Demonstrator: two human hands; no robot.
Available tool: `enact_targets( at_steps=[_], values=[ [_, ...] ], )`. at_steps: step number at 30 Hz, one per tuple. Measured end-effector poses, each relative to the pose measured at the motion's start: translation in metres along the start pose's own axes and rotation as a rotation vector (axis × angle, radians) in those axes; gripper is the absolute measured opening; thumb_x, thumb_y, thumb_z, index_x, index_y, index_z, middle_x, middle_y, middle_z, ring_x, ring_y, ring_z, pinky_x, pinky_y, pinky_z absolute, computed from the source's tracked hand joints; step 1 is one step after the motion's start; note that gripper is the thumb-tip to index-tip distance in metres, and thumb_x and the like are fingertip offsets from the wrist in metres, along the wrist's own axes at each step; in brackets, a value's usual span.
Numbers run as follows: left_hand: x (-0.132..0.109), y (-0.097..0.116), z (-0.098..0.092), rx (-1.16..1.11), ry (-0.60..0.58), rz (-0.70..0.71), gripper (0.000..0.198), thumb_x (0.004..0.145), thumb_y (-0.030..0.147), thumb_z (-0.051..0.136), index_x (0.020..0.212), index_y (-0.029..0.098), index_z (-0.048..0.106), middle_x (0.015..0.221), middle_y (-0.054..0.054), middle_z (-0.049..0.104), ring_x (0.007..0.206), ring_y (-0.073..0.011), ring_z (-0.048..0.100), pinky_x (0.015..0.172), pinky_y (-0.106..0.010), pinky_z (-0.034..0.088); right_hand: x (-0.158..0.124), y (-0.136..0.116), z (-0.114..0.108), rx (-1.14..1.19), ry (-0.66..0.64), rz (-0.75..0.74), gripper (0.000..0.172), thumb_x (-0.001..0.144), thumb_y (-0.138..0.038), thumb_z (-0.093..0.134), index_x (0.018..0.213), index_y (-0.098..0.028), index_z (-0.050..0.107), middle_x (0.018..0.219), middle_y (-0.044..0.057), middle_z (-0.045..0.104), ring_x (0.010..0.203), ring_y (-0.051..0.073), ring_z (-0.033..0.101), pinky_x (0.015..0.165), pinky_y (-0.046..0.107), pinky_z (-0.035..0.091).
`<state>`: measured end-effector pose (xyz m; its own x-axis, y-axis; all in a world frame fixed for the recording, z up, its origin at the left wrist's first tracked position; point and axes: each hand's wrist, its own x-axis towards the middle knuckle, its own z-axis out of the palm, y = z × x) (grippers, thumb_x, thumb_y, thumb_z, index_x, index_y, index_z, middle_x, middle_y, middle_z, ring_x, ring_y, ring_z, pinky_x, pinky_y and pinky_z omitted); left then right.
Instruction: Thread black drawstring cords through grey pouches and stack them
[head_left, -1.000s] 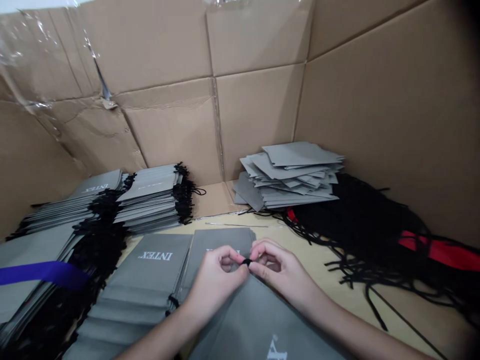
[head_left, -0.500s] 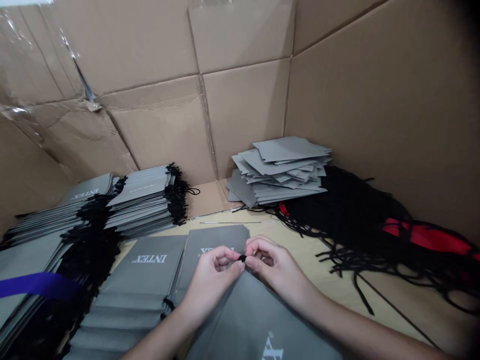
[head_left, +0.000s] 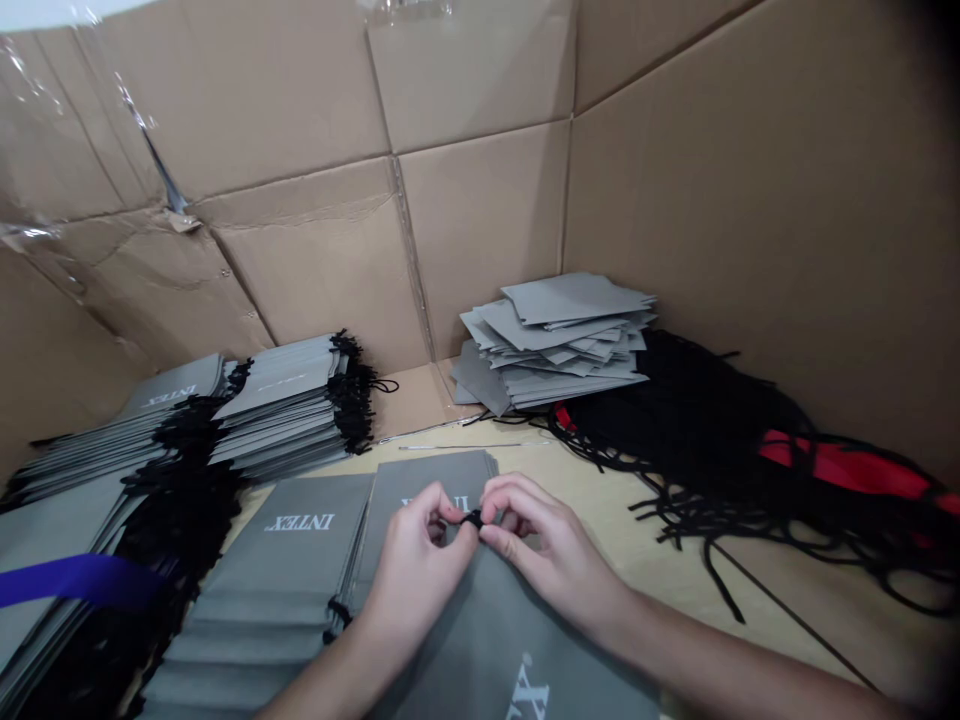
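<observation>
Head view: we've got both hands low at centre, over the work. L hand (head_left: pixel 420 570) & R hand (head_left: pixel 547 545) are both closed in a tight pinch, fingers curled, tips meeting on a small black cord bit (head_left: pixel 473 519). It's too small for us to tell knot from cord end. Neither hand is released. The cord bit sits at the top edge of a grey drawstring bag (head_left: pixel 480 650), lying flat under our wrists, its white print upside-down to us & cut off by the bottom of the frame. That bag overlaps 2 more flat grey bags: one w/ white INTEX print (head_left: pixel 300 560) & one just behind the hands (head_left: pixel 427 480). All of these rest on a light wood tbl (head_left: pixel 600 510). Further left are stacks of grey bags (head_left: pixel 285 400) w/ black cord bunches along their edges, & a purple strap (head_left: pixel 75 580) lies across the nearest stack. Back right, a loose pile of grey panels (head_left: pixel 555 340) sits against the cardboard wall (head_left: pixel 480 230). Beside it is a black cord heap (head_left: pixel 697 420) w/ a red fabric strip (head_left: pixel 840 468) in it.
</observation>
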<state>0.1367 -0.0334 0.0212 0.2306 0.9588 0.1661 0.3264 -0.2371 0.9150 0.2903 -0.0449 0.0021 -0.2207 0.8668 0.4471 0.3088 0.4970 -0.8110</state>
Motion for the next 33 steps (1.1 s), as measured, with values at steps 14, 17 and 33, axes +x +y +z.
enact_targets(
  at_steps=[14, 17, 33],
  values=[
    [0.000, -0.002, -0.005, 0.045, -0.129, 0.136, 0.006, 0.078, 0.020, 0.051, 0.073, 0.016, 0.049, 0.066, 0.004, 0.048, 0.057, -0.0089, 0.042, 0.053, -0.019, 0.031, 0.006, 0.005, -0.008, 0.118, -0.042, 0.009, 0.007, 0.085, -0.023, 0.052, 0.087, -0.020, 0.058, 0.086, 0.002, 0.056, 0.076, 0.014, 0.053, 0.066, 0.024, 0.041],
    [0.000, -0.002, -0.004, 0.063, -0.150, 0.132, 0.004, 0.077, 0.018, 0.051, 0.073, 0.017, 0.049, 0.064, 0.005, 0.045, 0.055, -0.0083, 0.038, 0.052, -0.019, 0.028, 0.007, 0.006, -0.013, 0.064, -0.098, -0.088, 0.008, 0.085, -0.019, 0.050, 0.080, -0.019, 0.056, 0.084, 0.002, 0.055, 0.083, 0.016, 0.052, 0.071, 0.026, 0.040],
    [-0.006, -0.005, -0.013, 0.606, -0.285, 0.510, 0.023, 0.084, 0.010, 0.037, 0.083, 0.022, 0.056, 0.080, -0.004, 0.061, 0.067, -0.0152, 0.054, 0.060, -0.023, 0.035, -0.001, 0.011, 0.004, 0.655, -0.247, 0.294, 0.026, 0.086, -0.046, 0.045, 0.083, -0.021, 0.038, 0.061, -0.007, 0.034, 0.053, 0.009, 0.029, 0.050, 0.020, 0.024]
  ],
)
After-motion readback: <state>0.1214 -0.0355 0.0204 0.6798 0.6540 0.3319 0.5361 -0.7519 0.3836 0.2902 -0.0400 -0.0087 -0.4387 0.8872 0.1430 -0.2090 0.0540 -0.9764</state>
